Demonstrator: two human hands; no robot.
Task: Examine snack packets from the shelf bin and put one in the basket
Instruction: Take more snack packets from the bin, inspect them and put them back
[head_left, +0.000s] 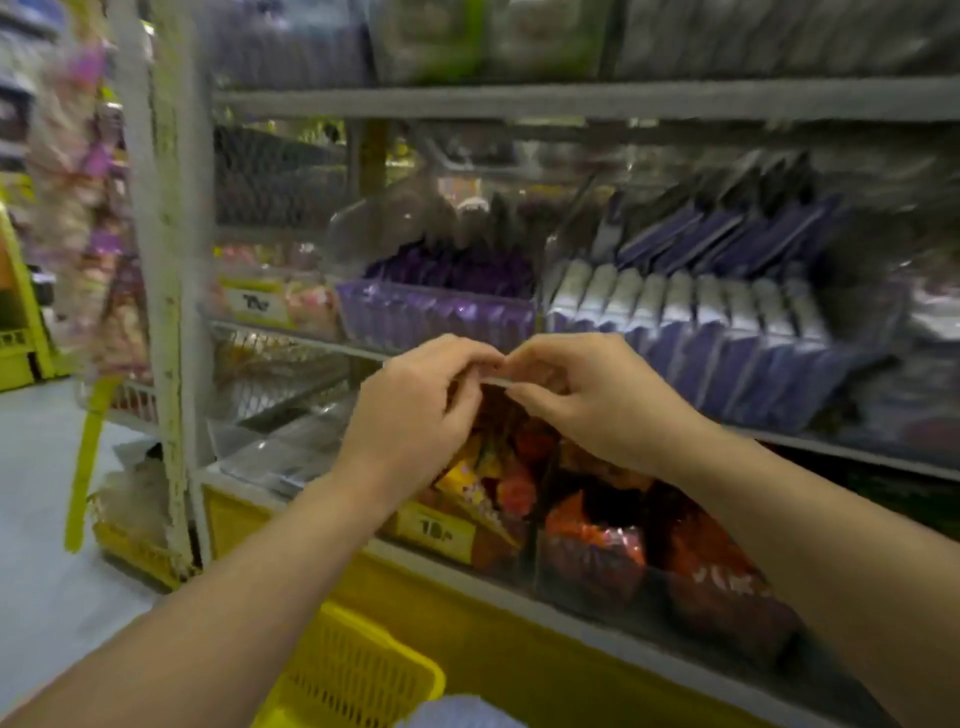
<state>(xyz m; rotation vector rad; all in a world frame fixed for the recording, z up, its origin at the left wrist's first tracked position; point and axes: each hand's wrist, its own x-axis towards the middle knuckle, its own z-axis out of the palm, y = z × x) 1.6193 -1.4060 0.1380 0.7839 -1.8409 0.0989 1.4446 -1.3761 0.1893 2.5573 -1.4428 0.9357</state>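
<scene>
Pinching snack packet (497, 415) top edge mid-frame, left hand (415, 410) and right hand (592, 402) are examining it, both grips closed on it; likely next: lowering into basket (358, 675), bottom centre.

left hand (410, 410) being shown bare | right hand (587, 400) being shown bare too | forearms (234, 587) being seen uncovered all the way to the frame edge

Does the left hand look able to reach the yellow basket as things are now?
Probably yes, but not at once: the left hand and the right hand both pinch the top edge of a snack packet. The basket sits lower, nearer the person, with nothing seen in between.
</scene>
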